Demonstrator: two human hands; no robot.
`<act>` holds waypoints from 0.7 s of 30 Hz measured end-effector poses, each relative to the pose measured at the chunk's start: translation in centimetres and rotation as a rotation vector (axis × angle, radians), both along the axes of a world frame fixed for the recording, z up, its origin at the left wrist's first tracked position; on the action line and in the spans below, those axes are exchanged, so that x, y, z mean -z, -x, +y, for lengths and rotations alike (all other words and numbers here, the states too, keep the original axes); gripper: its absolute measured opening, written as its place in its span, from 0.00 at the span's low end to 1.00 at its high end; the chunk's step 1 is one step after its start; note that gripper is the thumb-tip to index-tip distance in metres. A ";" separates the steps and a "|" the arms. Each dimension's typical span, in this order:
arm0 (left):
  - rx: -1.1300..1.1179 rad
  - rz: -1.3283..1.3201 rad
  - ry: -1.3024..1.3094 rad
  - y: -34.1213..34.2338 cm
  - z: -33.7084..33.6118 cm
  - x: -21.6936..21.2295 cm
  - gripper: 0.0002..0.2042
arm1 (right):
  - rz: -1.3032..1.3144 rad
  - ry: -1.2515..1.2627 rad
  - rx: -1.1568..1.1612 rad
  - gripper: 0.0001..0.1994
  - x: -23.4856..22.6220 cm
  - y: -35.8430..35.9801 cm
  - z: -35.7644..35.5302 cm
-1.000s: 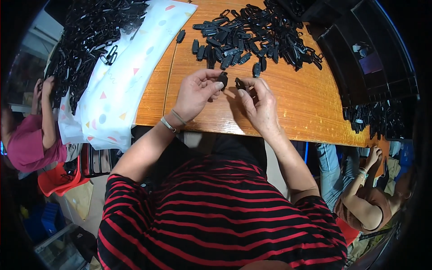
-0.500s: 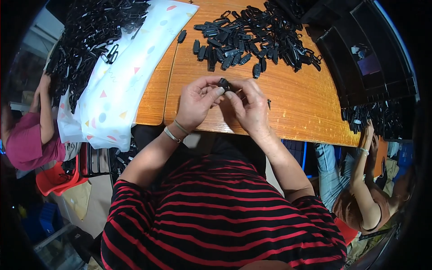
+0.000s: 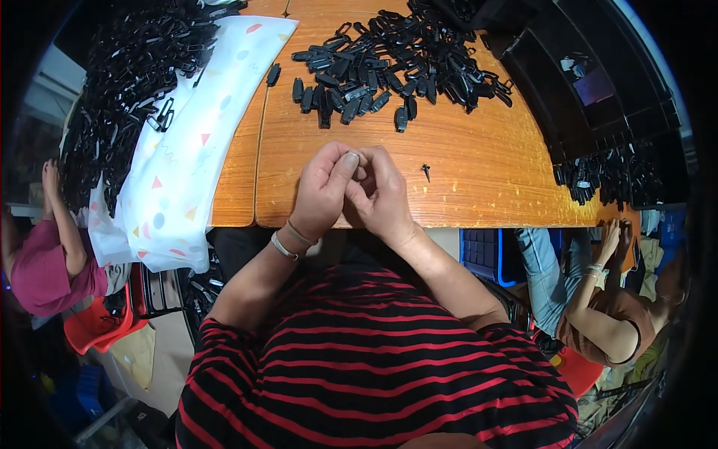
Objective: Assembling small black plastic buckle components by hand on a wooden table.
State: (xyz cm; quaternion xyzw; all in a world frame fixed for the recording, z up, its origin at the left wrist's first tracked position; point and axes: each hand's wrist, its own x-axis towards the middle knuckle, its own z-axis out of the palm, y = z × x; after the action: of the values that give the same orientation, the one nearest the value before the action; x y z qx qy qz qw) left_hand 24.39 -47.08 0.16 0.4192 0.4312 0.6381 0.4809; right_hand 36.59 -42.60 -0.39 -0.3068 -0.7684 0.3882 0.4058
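Observation:
Close to the table's near edge, my left hand (image 3: pixel 321 194) and my right hand (image 3: pixel 385 198) are pressed together, fingers curled and thumbs bent inward. They close around a small black plastic piece that showed a moment earlier; the fingers now hide it. On the wooden table (image 3: pixel 464 150), to the right of my hands, lies a small dark screw-like piece (image 3: pixel 426 172). Beyond my fingers spreads a pile of black oval plastic clips (image 3: pixel 366 78), some of them open loops. One separate clip (image 3: pixel 274 74) rests left of that pile.
A white patterned plastic sheet (image 3: pixel 213 120) with a large heap of black loops (image 3: pixel 134 97) covers the left side. At right stand a dark bin-like structure (image 3: pixel 598 97) and more black parts (image 3: pixel 598 179). A blue crate (image 3: pixel 482 258) sits below the edge. People work on both sides.
Both hands have drawn closer together, and the black piece between them has gone out of sight. The whole view has shifted, with the table contents now lying further left.

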 end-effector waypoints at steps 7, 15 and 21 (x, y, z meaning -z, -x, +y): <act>0.132 0.457 0.078 1.3 5.6 -0.1 0.08 | -0.151 0.245 -0.171 0.14 -1.1 -6.1 8.4; -0.112 1.459 -0.463 0.2 11.7 -0.1 0.09 | -0.724 -0.419 0.344 0.14 -2.4 -4.8 17.2; -0.107 1.491 -0.482 0.7 10.4 -0.6 0.02 | -0.794 -0.361 0.286 0.12 -1.8 -5.3 16.3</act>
State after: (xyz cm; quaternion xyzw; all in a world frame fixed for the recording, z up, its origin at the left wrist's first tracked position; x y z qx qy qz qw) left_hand 23.70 -36.68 0.74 0.8082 0.5095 0.2866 -0.0712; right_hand 41.94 -26.34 1.37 -0.4593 -0.8697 0.0403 0.1764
